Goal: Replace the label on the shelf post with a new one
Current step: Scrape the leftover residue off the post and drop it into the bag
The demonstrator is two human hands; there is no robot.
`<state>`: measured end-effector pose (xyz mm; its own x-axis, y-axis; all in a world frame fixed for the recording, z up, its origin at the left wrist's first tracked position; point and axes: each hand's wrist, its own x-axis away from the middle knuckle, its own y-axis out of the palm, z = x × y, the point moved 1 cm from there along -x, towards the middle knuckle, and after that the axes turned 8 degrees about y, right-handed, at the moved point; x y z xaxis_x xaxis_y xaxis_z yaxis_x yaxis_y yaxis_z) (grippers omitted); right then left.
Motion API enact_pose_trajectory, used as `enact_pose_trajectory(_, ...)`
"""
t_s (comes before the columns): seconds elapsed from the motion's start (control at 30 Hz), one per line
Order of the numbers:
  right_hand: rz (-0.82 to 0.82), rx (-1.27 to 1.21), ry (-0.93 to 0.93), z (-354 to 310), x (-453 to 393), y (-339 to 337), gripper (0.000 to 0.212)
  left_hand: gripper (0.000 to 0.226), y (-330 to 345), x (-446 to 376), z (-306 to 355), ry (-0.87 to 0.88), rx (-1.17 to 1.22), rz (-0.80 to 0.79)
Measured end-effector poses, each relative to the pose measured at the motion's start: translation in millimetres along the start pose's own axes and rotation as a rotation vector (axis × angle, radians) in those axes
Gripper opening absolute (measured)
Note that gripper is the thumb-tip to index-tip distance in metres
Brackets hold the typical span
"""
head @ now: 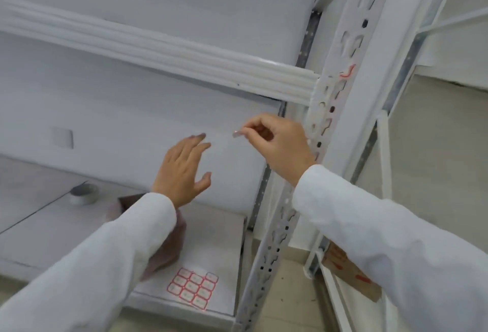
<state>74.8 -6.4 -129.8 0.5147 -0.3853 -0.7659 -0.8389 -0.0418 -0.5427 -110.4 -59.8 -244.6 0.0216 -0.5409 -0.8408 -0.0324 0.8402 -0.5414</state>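
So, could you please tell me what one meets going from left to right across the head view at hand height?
Tape roll → left hand → small label → right hand → shelf post.

Two arms in view, both in long white sleeves. Left sleeve [105, 257]: plain white cloth, smooth weave, soft folds along the forearm, cuff ending at the wrist with a rounded hem. Right sleeve [383, 236]: same white cloth, broader creases and shallow wrinkles near the elbow end, cuff snug at the wrist. No buttons, stripes, logos or print visible on either sleeve. Left hand [182, 170] bare, no glove, ring or watch; fingertips carry dark, greyish-purple nails or smudges, blurred. Right hand [277, 144] bare, no jewellery seen.
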Motion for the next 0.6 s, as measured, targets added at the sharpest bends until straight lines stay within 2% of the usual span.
enact_pose_trajectory(0.07,-0.083,-0.026,0.025,-2,8,45,0.006,0.05,7,35,-32,-0.261,0.044,-0.09)
enact_pose_trajectory(0.13,-0.178,-0.04,0.109,-1,15,94,0.005,0.033,6,64,-60,-0.477,0.044,-0.119)
enact_pose_trajectory(0.23,-0.343,0.002,0.304,17,26,168,0.007,0.02,3,91,-88,-0.661,0.021,-0.141)
enact_pose_trajectory(0.37,-0.46,0.037,0.481,36,39,246,0.011,0.02,7,115,-113,-0.722,0.027,-0.224)
enact_pose_trajectory(0.6,-0.628,0.15,0.532,51,71,339,0.015,0.018,5,136,-136,-0.845,0.037,-0.207)
